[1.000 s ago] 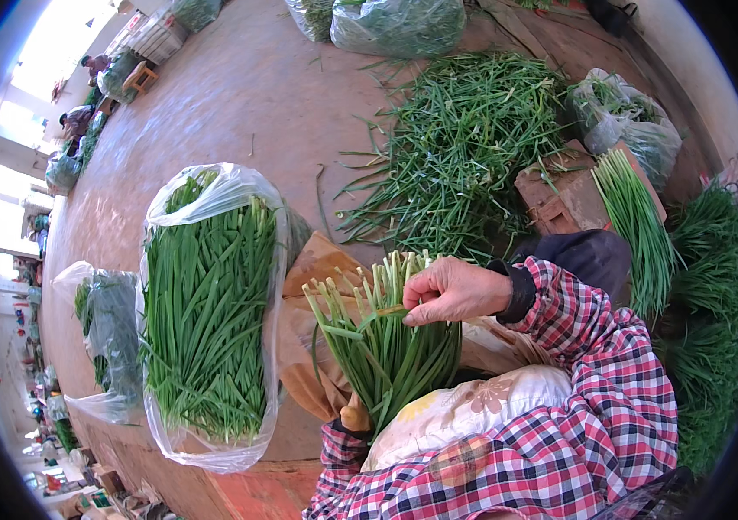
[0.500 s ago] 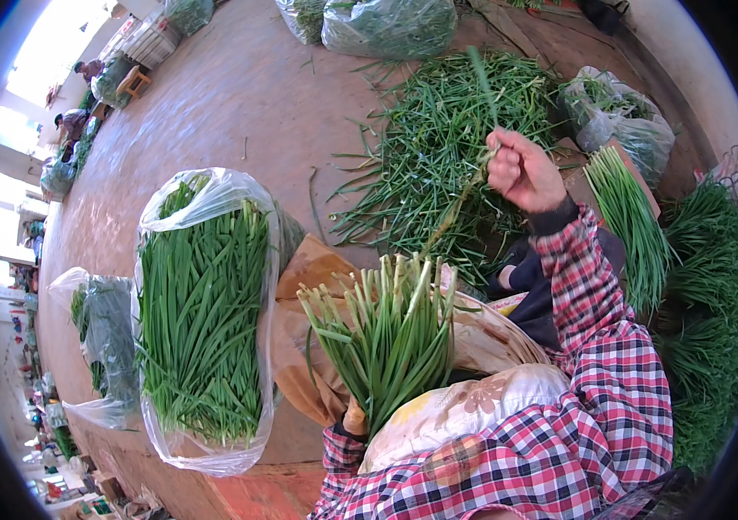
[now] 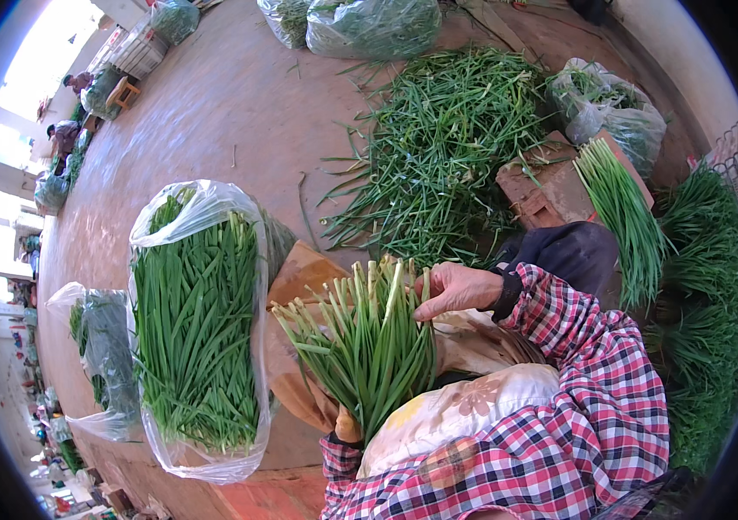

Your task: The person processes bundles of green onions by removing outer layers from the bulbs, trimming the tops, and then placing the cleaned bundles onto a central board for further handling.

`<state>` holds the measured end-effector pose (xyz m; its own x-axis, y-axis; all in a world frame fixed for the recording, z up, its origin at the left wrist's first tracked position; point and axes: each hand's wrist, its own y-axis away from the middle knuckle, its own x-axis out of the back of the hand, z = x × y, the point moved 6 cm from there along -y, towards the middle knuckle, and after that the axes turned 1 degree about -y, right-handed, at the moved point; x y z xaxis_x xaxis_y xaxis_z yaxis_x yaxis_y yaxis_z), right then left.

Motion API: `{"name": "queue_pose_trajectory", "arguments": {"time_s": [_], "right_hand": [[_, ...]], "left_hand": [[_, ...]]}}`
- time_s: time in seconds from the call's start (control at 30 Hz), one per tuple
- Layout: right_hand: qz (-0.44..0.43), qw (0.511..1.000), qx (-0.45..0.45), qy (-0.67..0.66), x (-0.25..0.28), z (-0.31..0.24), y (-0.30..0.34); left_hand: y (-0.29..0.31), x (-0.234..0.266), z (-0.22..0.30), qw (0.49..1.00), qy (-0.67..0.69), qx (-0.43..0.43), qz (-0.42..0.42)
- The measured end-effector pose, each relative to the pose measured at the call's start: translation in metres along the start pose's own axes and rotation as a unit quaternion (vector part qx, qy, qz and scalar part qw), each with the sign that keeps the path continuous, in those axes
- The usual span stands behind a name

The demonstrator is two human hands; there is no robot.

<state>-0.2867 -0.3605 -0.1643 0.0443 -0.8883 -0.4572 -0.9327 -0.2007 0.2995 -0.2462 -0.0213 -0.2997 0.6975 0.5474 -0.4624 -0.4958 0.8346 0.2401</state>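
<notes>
The shirt (image 3: 598, 381) is checked in red, black and white, and its cuffs (image 3: 508, 292) are coloured black. The white cloth (image 3: 449, 409) is patterned with a brown flower and a yellow patch. The bunch of stalks (image 3: 375, 351) is shaded from green to pale yellowish ends.

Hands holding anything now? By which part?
Left hand: the bunch, by its lower, leafy part. Right hand: at the pale stem ends on the bunch's right side; whether it grips any can't be told.

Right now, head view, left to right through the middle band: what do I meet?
Small plastic bag, large plastic bag, held green bunch, right hand, bundle with pale ends, heap of greens.
</notes>
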Motion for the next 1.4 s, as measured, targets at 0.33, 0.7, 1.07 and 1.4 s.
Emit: {"name": "queue_pose_trajectory", "arguments": {"time_s": [0.33, 0.7, 1.07, 1.4], "right_hand": [[0.069, 0.974, -0.056, -0.207, 0.015, 0.007, 0.010], [0.543, 0.503, 0.126, 0.661, 0.078, -0.133, 0.055], [0.126, 0.670, 0.218, 0.698, -0.030, -0.088, -0.002], [0.011, 0.948, 0.277, 0.154, -0.008, -0.124, 0.055]], "left_hand": [[0.001, -0.004, -0.010, 1.000, -0.012, 0.005, -0.012], [0.005, -0.002, -0.021, 0.999, -0.032, 0.002, -0.028], [0.003, 0.003, -0.021, 0.999, -0.031, 0.005, -0.027], [-0.005, 0.014, -0.020, 1.000, -0.001, 0.018, -0.020]]}}
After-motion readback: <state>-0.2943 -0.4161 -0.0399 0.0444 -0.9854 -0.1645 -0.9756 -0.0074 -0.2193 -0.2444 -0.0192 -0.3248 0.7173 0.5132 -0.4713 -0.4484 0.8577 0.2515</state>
